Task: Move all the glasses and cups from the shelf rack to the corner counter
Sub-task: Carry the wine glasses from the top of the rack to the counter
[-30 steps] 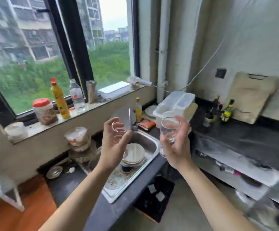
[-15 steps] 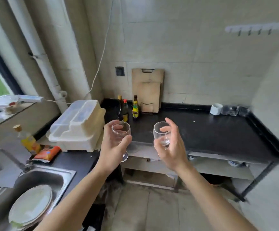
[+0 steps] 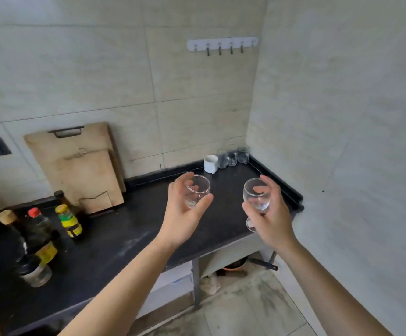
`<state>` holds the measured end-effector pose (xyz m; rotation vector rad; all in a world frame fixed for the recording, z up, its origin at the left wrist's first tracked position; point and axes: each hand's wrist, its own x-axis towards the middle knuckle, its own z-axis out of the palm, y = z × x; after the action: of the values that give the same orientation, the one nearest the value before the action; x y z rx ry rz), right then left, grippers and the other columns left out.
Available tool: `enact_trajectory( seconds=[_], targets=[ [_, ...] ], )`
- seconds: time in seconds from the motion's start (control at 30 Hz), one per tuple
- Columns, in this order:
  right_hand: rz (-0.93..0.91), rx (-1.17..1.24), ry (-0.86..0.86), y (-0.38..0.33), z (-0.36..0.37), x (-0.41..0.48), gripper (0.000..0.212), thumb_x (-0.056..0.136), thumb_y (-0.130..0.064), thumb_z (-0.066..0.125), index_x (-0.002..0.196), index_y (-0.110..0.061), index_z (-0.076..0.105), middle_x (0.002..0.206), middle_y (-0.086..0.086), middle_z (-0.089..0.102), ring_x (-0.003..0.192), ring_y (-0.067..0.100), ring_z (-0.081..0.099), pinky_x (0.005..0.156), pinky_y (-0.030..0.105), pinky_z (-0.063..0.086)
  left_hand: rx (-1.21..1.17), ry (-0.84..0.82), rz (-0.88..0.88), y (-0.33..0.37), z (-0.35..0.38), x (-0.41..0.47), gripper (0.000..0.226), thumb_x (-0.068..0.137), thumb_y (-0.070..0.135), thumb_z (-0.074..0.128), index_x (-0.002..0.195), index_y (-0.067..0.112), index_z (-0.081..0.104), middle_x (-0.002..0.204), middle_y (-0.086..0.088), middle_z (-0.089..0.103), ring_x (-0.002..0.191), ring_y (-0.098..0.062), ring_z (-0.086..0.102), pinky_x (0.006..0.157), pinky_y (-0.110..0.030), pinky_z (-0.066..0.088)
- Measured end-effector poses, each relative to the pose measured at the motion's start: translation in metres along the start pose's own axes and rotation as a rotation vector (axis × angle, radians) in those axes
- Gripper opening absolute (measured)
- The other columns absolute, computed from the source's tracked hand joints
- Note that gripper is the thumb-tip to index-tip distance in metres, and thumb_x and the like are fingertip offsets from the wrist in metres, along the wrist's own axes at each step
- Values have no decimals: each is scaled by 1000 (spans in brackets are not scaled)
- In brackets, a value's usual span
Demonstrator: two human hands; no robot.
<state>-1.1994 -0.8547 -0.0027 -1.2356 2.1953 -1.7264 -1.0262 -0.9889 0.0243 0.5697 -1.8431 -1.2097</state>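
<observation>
left hand [image 3: 185,209] grip clamped on glass [image 3: 197,191], upright | right hand [image 3: 270,215] grip clamped on stemmed glass [image 3: 256,197], upright | both over desk [image 3: 129,234] | cup [image 3: 211,163] and jars [image 3: 233,156] in corner at 12–1 o'clock; right hand nearer

Two wooden cutting boards [image 3: 80,166] lean against the wall at the counter's back edge. Sauce bottles [image 3: 41,234] cluster near its left end. A hook rail [image 3: 222,43] hangs on the wall above.
</observation>
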Motion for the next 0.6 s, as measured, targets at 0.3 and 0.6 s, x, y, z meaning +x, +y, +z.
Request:
enact_trajectory(
  seconds=[0.3, 0.6],
  targets=[
    [136, -12, 119, 116, -47, 117, 67, 77, -47, 66, 137, -46, 35, 121, -23, 57, 104, -6, 61, 74, 13, 44, -9, -101, -71, -68, 121, 117, 56, 82, 35, 77, 128, 50, 49, 128, 23, 54, 124, -13, 55, 100, -42, 50],
    [115, 15, -39, 195, -79, 286, 66, 75, -51, 66, 133, -52, 35, 119, -31, 54, 100, -2, 62, 75, 15, 48, 97, 0, -169, -106, 219, 255, 59, 78, 37, 83, 127, 46, 52, 123, 18, 62, 104, -3, 63, 81, -22, 53]
  ],
)
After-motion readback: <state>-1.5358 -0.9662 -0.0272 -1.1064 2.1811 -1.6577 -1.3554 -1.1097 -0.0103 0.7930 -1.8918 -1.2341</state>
